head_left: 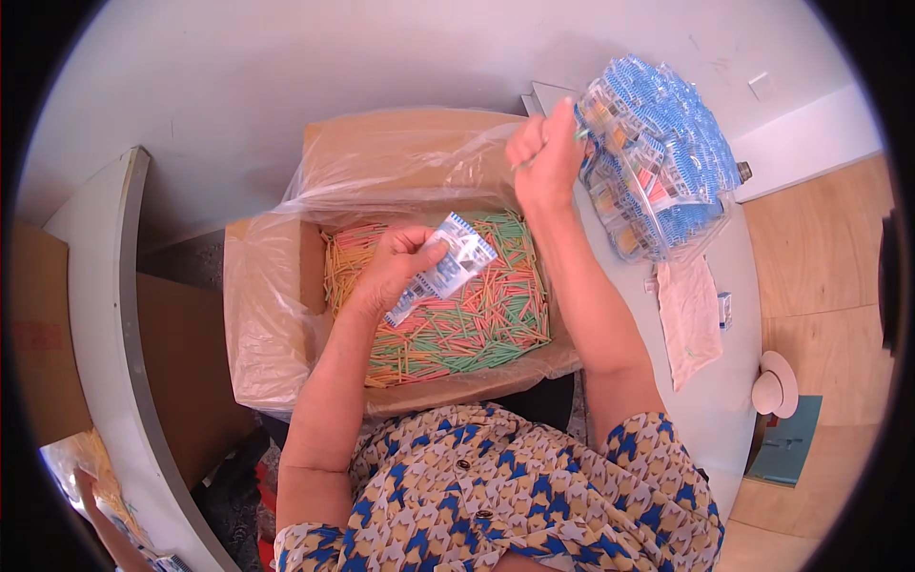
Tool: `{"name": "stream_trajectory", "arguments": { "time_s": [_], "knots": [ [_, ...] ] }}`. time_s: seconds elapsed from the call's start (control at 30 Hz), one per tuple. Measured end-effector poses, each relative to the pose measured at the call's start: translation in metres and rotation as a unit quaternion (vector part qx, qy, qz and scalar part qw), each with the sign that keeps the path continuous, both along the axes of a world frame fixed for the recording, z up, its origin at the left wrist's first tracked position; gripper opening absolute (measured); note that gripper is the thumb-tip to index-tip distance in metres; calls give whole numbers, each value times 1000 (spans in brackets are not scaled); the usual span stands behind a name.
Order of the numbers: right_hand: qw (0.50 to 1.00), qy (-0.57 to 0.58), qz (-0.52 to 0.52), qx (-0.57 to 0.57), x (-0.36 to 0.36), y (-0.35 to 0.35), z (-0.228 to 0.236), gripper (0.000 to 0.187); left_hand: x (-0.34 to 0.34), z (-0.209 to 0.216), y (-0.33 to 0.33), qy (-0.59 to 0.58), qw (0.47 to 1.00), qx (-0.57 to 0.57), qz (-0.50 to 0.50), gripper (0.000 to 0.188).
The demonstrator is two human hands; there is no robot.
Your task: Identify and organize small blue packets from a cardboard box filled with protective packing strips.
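My left hand point(398, 262) is closed on a small blue-and-white plastic packet point(448, 267), pinched between thumb and fingers above an open cardboard box point(272, 315). Loose thin sticks point(467, 329) in pink, green and yellow fill the box, which has a clear plastic liner point(400, 176). Raised at the box's far right corner, my right hand point(548, 157) is closed, with bits of thin green stick showing at its edges; the rest is hidden by the fingers. Beside it stands a clear plastic tub point(658, 205) heaped with similar filled blue-and-white packets point(662, 114).
A pale table point(710, 391) on the right bears the tub, a pinkish cloth point(688, 319) and a small blue-and-white box point(725, 310). Left of me is another table edge point(133, 286). Another person's arm point(110, 524) shows at the lower left. A wall stands behind the box.
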State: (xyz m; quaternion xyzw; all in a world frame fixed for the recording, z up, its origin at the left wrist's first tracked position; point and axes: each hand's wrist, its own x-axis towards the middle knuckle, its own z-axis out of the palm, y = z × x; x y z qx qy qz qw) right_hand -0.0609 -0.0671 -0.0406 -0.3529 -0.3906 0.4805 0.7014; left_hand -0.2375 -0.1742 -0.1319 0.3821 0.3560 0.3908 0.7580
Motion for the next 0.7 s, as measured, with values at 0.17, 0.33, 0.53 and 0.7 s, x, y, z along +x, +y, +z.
{"name": "stream_trajectory", "arguments": {
  "time_s": [0.17,0.33,0.53,0.7],
  "knots": [
    [980,62,116,-152,-33,-48,-21,47,3,5,-1,-36,990,64,-116,21],
    [960,-107,174,-190,-30,-81,-20,42,3,10,-7,-63,991,73,-95,15],
    [941,-246,153,-177,-24,-89,-20,34,2,8,-5,-43,988,106,-100,11],
    [936,-336,75,-68,-17,-82,-31,33,7,-5,-3,-26,966,216,-138,10]
  ]
}}
